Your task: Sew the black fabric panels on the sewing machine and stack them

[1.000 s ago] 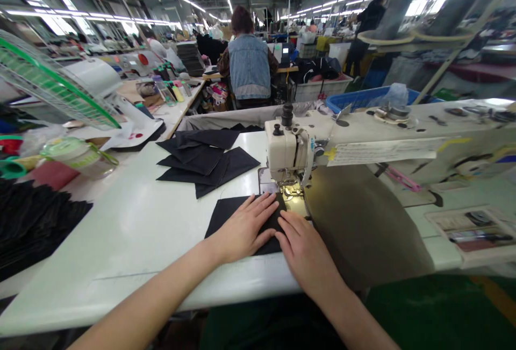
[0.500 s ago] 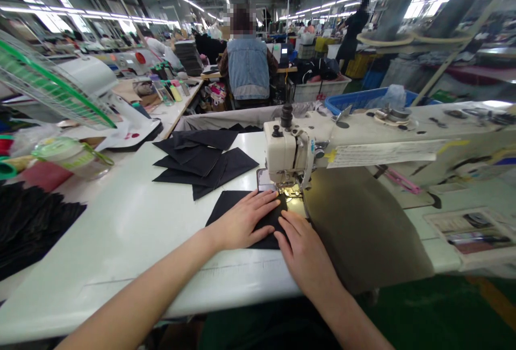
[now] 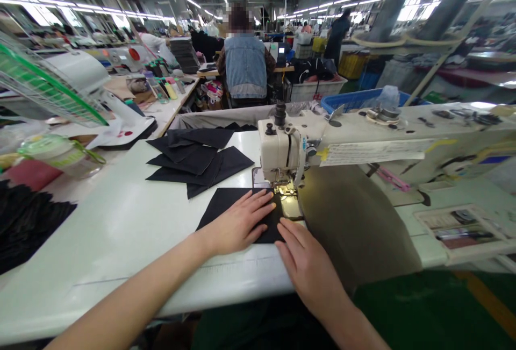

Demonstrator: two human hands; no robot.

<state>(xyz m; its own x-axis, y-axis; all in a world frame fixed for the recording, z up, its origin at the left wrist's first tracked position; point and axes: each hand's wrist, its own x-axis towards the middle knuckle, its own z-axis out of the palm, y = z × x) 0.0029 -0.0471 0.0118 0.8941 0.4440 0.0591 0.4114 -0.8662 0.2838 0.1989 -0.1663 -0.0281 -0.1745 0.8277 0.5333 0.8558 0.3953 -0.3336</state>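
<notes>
Evidently one view, from the head. Item: black fabric piece point(image 3: 220, 207), flat on the pale worktop point(image 3: 133, 231), its far right corner beside the lit needle plate point(image 3: 291, 209) of a cream sewing machine point(image 3: 280, 148). Left hand point(image 3: 237, 223): palm down over the fabric, grip spread with fingers extended. Right hand point(image 3: 308, 256): fingertips at the fabric's right edge; whether its grip pinches the cloth, cannot tell.

Writing: paper label point(image 3: 371, 152) on the machine's arm, several lines, too small to read, with yellow tape point(image 3: 323, 154) at its left end; blue marking point(image 3: 303, 143) on the machine head, illegible; green lettering on the jar at left, illegible.

Containers: clear jar point(image 3: 72, 168), green lid, contents unclear; inset tray point(image 3: 479, 249) at right, holding a round metal part and a pen-like item; blue basket point(image 3: 342, 101), far right, with a clear plastic bag point(image 3: 389, 94); white crate point(image 3: 300, 92), far, heaped with dark cloth.

Also: overlapping black pieces point(image 3: 197, 162), far left of the fabric piece.
</notes>
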